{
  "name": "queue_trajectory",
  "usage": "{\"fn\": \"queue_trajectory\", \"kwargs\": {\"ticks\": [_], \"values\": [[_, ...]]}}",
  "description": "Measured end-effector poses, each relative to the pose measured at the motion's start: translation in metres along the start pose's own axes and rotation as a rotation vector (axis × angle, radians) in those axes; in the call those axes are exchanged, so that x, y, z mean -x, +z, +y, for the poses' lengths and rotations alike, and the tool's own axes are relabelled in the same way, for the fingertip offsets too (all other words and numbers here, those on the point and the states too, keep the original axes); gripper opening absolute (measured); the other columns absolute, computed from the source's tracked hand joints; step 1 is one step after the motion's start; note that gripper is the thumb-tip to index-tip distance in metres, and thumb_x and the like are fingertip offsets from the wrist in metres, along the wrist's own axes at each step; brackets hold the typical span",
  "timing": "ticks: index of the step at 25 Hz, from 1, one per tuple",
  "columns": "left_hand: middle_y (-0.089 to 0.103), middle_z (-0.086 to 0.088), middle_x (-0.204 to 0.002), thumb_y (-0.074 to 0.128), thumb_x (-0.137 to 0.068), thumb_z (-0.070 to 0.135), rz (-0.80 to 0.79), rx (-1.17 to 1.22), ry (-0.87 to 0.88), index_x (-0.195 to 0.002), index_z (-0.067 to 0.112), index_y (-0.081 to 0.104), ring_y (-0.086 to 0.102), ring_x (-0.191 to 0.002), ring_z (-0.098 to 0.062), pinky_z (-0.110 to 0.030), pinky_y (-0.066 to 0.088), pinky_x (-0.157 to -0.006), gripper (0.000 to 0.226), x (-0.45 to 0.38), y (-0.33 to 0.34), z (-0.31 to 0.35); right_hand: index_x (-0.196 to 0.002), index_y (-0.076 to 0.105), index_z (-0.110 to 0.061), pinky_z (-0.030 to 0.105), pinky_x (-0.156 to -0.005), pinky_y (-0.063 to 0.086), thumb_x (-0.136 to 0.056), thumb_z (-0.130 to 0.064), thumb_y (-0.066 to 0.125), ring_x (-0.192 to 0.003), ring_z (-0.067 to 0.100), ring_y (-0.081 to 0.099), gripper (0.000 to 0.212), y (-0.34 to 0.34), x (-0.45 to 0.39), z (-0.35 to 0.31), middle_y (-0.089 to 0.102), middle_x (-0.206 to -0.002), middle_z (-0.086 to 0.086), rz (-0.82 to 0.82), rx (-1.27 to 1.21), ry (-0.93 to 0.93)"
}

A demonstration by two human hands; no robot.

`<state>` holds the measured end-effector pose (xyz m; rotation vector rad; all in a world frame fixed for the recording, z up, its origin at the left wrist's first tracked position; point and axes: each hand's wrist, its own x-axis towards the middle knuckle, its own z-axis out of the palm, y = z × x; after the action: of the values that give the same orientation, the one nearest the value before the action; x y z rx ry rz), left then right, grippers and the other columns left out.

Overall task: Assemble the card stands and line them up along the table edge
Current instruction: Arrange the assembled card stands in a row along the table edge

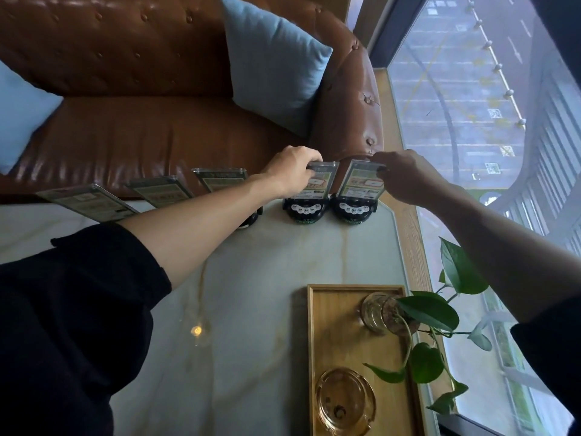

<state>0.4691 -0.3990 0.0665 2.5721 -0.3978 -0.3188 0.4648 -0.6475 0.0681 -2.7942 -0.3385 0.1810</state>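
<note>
- Five card stands sit in a row along the far edge of the bench (283,278), the edge nearest the sofa (141,130); lining them there looks to be the point of the task.
- The left hand (292,169) pinches the top of the fourth card stand (309,196), fingers curled over its upper edge, probably to square it.
- The right hand (405,176) grips the top corner of the end card stand (356,196), just beside it, away from the sofa's middle.
- Each has a clear, glossy rectangular panel holding a printed card, slotted into a rounded black base.
- The bench is smooth pale marble; the sofa is tufted brown leather.
</note>
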Motion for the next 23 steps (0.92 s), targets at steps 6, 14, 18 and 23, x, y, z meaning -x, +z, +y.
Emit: {"fn": "queue_trajectory", "kwargs": {"ticks": [6, 14, 18, 23], "values": [[0.073, -0.008, -0.108, 0.066, -0.090, 0.013, -0.017, 0.046, -0.004, -0.115, 0.017, 0.070, 0.066, -0.099, -0.028, -0.032, 0.050, -0.084, 0.026, 0.003, -0.005, -0.001, -0.121, 0.068, -0.029, 0.040, -0.067, 0.053, -0.090, -0.001, 0.055, -0.071, 0.039, 0.060, 0.044, -0.002, 0.002, -0.003, 0.067, -0.095, 0.024, 0.022, -0.027, 0.008], [0.069, 0.001, -0.110, 0.086, -0.070, 0.035, -0.093, -0.038, -0.143, -0.121, 0.023, 0.068, 0.064, -0.099, -0.017, -0.030, 0.051, -0.086, 0.056, 0.039, -0.079, -0.048, -0.128, 0.056, -0.015, 0.033, -0.076, 0.048, -0.085, -0.031, 0.070, -0.096, 0.032, 0.064, 0.048, -0.017, -0.026, -0.044, 0.067, -0.113, 0.013, -0.014, -0.011, -0.053], [0.069, 0.004, -0.103, 0.087, -0.069, 0.026, -0.197, -0.164, -0.189, -0.115, 0.024, 0.070, 0.065, -0.094, -0.018, -0.028, 0.050, -0.079, 0.048, 0.062, -0.092, -0.075, -0.131, 0.057, -0.020, 0.044, -0.096, 0.046, -0.086, -0.031, 0.067, -0.108, 0.031, 0.064, 0.047, 0.002, -0.034, -0.100, 0.070, -0.117, 0.007, -0.080, 0.035, -0.156], [0.073, -0.004, -0.106, 0.070, -0.085, 0.017, -0.018, -0.181, -0.166, -0.106, 0.024, 0.074, 0.066, -0.101, -0.026, -0.038, 0.054, -0.085, 0.023, 0.072, -0.080, -0.091, -0.110, 0.062, -0.015, 0.036, -0.077, 0.039, -0.086, -0.009, 0.054, -0.095, 0.035, 0.065, 0.026, 0.026, -0.035, -0.125, 0.071, -0.102, 0.014, -0.086, 0.223, -0.180]]}}
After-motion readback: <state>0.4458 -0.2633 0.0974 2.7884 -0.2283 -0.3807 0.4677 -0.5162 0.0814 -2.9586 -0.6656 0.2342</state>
